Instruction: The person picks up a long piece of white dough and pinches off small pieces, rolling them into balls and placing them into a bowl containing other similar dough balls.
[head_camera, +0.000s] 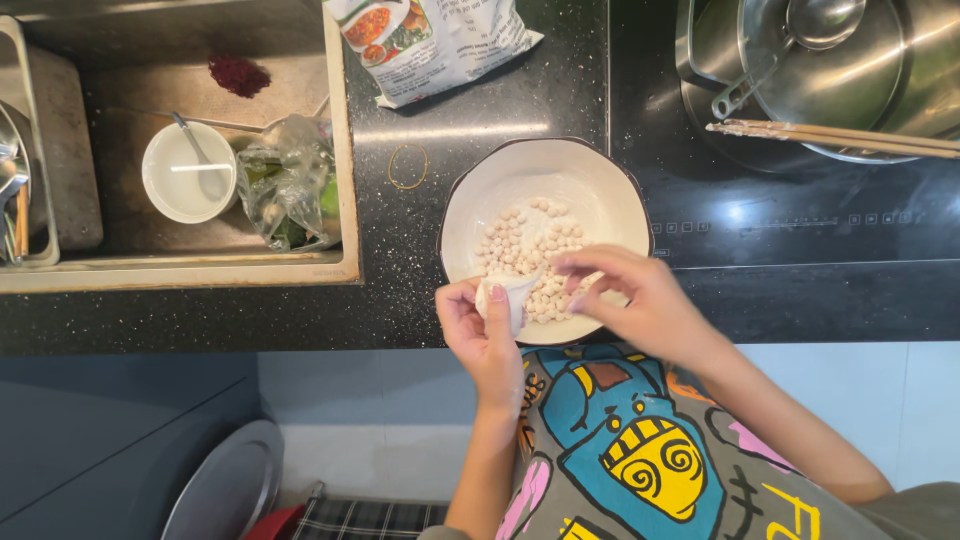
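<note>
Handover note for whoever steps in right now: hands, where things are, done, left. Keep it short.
Left hand: pinching a small white packet over the near rim of the bowl.
Right hand: fingertips at the packet's top edge, over the bowl.
White bowl: on the black counter, by the cooktop, holding a pile of small pale round pieces.
Done: pieces are in the bowl.
Left: cannot tell whether the packet still holds any.
Rubber band lies left of the bowl.

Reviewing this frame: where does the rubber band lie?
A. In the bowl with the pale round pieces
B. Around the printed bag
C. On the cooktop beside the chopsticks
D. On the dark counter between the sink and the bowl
D: the rubber band lies flat on the speckled dark counter, right of the sink and left of the white bowl.
</note>
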